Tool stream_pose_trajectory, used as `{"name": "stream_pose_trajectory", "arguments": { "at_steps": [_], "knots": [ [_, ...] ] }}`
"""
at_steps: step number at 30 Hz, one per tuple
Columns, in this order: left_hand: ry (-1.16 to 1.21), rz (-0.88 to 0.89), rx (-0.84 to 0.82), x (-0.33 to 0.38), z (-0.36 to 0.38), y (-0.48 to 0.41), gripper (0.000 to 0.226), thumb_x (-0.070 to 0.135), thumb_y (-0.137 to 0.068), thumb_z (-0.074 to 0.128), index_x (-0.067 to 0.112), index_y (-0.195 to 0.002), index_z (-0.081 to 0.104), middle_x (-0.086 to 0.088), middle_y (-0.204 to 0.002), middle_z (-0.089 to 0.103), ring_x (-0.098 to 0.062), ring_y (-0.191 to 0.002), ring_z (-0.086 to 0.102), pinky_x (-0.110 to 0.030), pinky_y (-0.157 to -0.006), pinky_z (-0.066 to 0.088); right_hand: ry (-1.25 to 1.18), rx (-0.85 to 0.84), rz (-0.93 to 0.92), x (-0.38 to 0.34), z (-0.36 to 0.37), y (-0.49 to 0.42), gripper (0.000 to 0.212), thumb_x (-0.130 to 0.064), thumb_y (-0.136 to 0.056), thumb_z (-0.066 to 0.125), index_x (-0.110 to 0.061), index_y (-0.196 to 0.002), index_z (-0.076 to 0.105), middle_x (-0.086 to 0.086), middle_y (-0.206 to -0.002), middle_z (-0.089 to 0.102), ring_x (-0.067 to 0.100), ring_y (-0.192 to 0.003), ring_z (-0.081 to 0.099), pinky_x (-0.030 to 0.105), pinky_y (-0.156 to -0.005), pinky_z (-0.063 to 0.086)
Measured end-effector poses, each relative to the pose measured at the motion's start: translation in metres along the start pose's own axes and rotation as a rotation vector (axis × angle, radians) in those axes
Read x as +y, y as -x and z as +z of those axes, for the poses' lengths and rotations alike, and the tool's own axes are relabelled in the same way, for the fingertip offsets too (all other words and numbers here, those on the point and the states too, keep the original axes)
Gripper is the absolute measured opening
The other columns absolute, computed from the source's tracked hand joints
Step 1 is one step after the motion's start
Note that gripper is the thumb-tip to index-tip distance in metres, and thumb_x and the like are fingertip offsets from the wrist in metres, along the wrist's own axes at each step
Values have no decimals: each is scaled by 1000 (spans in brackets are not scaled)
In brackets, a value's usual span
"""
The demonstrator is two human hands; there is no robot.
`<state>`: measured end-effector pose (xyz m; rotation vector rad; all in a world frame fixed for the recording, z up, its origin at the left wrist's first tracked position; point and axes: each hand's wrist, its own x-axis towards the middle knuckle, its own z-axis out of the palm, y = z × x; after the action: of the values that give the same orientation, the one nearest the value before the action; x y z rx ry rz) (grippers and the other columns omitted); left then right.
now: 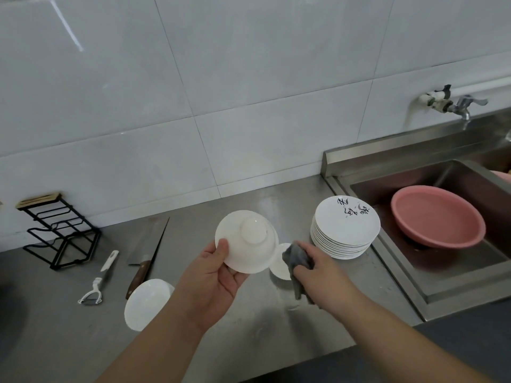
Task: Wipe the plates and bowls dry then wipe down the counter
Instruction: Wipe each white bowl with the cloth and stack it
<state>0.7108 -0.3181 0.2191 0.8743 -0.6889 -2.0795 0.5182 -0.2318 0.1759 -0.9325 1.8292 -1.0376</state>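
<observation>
My left hand [218, 277] grips a white bowl [249, 240] by its rim, with the bowl's base turned toward me, above the steel counter [221, 341]. My right hand [318, 269] holds a crumpled grey cloth [297, 259] just right of that bowl, over another white bowl [280, 262] that sits on the counter and is partly hidden. A stack of several white plates [345, 228] with black markings stands to the right of the cloth. A further white bowl [146, 302] lies upside down on the counter, left of my left forearm.
A cleaver [148, 244] and a white peeler [101, 277] lie at the left, beside a black wire rack [59, 233]. On the right, the steel sink [414, 272] holds a pink basin [438, 217]. A tap [456, 105] sticks out of the tiled wall.
</observation>
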Motion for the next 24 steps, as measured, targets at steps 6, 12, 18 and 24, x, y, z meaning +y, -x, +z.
{"name": "stream_pose_trajectory", "arguments": {
  "at_steps": [6, 12, 18, 24],
  "knots": [
    [-194, -155, 60, -37, -26, -14, 46, 26, -93, 56, 2, -132, 60, -14, -125, 72, -30, -111, 72, -41, -82, 64, 133, -218, 99, 6, -23, 7, 41, -48, -109, 39, -32, -110, 77, -11, -90, 78, 4, -79, 73, 33, -76, 61],
    [-465, -217, 281, -75, -43, -32, 26, 26, -99, 67, 9, -118, 68, -6, -108, 78, -26, -99, 75, -36, -69, 61, 222, -102, 160, 54, -9, 4, 45, -43, -107, 48, -18, -73, 62, -8, -67, 64, 4, -64, 53, 26, -70, 48],
    [-778, -215, 300, -105, -40, -43, 30, 39, -101, 62, 19, -123, 69, 2, -108, 69, -19, -97, 63, -46, -101, 55, 19, 63, 353, 77, 1, -2, 53, -53, -109, 36, -19, -95, 74, 3, -90, 77, 19, -87, 70, 32, -80, 52],
    [-813, -192, 150, -114, -36, -62, 34, 31, -111, 43, 12, -122, 69, -3, -114, 75, -17, -105, 72, -40, -101, 56, -116, 82, 374, 88, 1, -8, 10, -32, -101, 60, -25, -105, 63, 4, -93, 71, 15, -68, 60, 27, -59, 44]
  ]
}}
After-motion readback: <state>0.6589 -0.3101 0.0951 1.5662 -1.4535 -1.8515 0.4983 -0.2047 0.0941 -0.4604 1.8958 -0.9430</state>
